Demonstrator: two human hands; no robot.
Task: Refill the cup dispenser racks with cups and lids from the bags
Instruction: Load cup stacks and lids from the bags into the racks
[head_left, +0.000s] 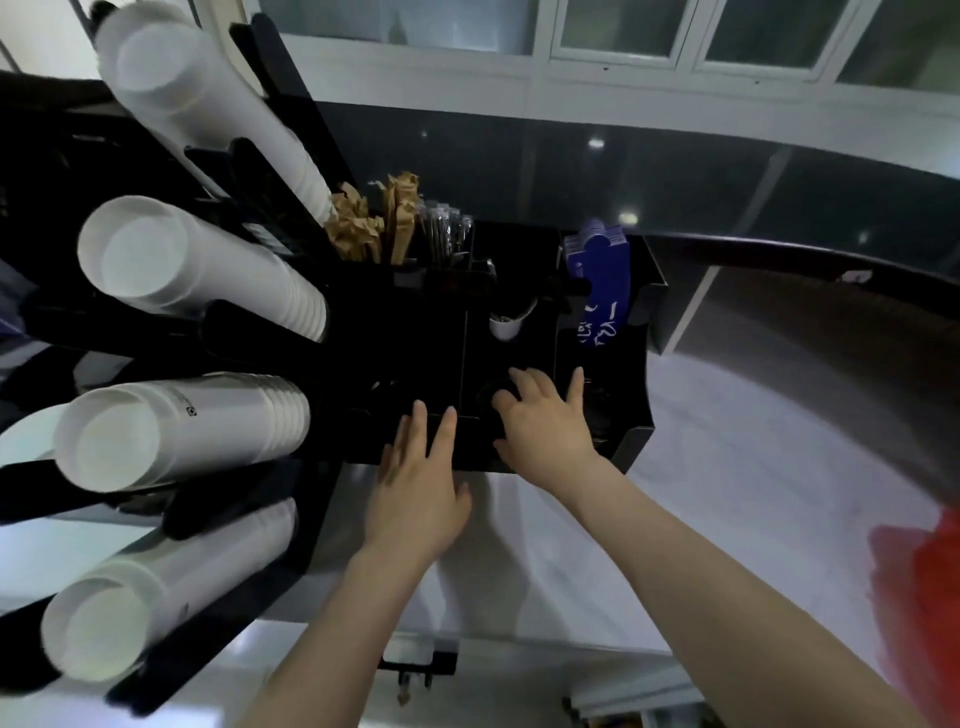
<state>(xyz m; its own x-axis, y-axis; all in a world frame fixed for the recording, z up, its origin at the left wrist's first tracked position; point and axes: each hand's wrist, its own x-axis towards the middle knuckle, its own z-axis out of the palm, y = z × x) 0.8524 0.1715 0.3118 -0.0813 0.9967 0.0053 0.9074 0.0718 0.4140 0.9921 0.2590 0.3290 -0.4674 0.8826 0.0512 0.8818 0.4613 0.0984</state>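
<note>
A black dispenser rack (249, 332) on the left holds several stacks of white paper cups (208, 260) lying sideways, bases toward me. Beside it stands a black organiser (639, 415) with compartments. My left hand (415, 493) rests with straight fingers on the organiser's front edge. My right hand (545, 415) reaches into the front middle compartment, fingers spread over dark round lids (493, 400) that are hard to make out. Whether the fingers hold a lid I cannot tell.
The organiser's back compartments hold brown paper packets (374, 218), wrapped stirrers (441, 228), a small white cup (506, 325) and blue sleeves (602, 280). A white counter (753, 467) lies to the right, with a red blurred object (919, 571) at its edge.
</note>
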